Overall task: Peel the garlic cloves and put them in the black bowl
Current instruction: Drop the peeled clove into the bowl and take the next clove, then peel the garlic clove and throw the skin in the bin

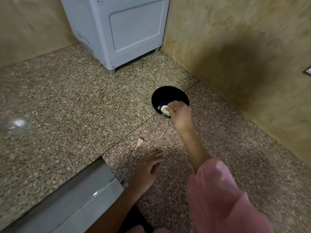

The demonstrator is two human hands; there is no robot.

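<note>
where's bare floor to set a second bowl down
Bare: the wide floor left of the black bowl, between the white appliance and the grey ledge; also the strip between bowl and wall. Crowded: peel scraps by the left hand, and the right hand pinching a garlic clove in the bowl.

- No text, brand, number or sign can be read anywhere in the view.
- The grey appliance (134,31) at the top of the frame bears a small square mark at its upper edge, too small and blurred to read.
- A white-edged plate (308,71) at the right edge of the frame is cut off; nothing on it is legible.
</note>
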